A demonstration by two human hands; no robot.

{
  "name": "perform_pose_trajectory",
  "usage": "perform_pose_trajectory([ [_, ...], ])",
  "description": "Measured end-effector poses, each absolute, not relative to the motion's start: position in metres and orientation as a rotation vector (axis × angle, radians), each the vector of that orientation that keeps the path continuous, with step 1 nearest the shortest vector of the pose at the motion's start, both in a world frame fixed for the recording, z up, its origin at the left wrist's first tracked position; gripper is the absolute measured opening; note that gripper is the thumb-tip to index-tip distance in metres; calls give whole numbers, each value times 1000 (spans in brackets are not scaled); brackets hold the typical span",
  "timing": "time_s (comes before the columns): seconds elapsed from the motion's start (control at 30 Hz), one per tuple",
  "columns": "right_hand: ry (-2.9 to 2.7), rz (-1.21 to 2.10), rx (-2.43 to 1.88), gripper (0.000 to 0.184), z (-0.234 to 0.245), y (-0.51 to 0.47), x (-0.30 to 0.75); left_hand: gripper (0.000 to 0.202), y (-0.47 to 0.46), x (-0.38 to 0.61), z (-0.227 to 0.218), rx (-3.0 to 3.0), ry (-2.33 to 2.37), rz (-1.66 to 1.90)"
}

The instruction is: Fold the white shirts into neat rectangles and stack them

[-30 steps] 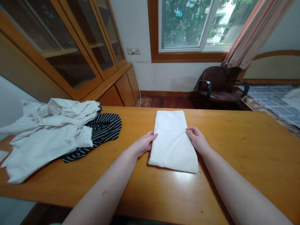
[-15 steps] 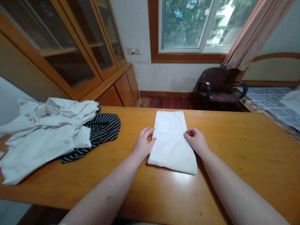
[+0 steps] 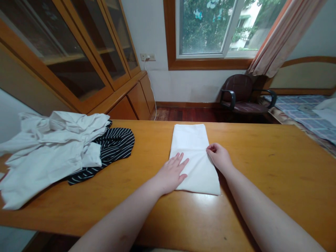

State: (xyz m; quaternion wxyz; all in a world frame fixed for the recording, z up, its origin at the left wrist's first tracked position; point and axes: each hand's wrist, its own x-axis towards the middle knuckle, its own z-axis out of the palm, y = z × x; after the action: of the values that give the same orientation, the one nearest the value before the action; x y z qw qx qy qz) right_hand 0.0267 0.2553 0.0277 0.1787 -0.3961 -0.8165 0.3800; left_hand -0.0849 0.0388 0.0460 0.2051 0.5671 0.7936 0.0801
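Note:
A white cloth (image 3: 191, 140), folded into a long flat rectangle, lies on the wooden table in front of me. It may be a garment, but its kind does not show. My left hand (image 3: 173, 173) rests flat on its near left part, fingers spread. At the cloth's right edge, about halfway along, my right hand (image 3: 219, 155) pinches the fabric between thumb and fingers. A crease runs across the cloth toward that pinch.
On the left of the table (image 3: 262, 168) lie a heap of white clothes (image 3: 52, 150) and a black-and-white striped garment (image 3: 117, 141). Beyond the table are a glass-door cabinet (image 3: 115, 85), a brown armchair (image 3: 240, 92) and a bed (image 3: 301, 108).
My left hand has moved from the cloth's left edge toward me and onto its near part, its fingers now spread flat. My right hand keeps its pinch at the right edge.

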Motion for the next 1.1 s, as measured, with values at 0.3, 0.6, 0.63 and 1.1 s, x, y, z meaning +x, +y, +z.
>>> perform_pose_trajectory([
  [0.3,-2514,752,-1094,25,41,249,31,102,45,-93,36,1473,2375,137],
  [0.6,-2981,259,-275,50,41,193,30,102,46,-90,32,1530,2388,217],
  [0.63,-3012,255,-328,53,36,191,28,102,46,-90,32,1524,2380,217],
  [1.1,-2922,345,-934,66,12,226,33,87,40,-104,29,1438,2360,263],
])
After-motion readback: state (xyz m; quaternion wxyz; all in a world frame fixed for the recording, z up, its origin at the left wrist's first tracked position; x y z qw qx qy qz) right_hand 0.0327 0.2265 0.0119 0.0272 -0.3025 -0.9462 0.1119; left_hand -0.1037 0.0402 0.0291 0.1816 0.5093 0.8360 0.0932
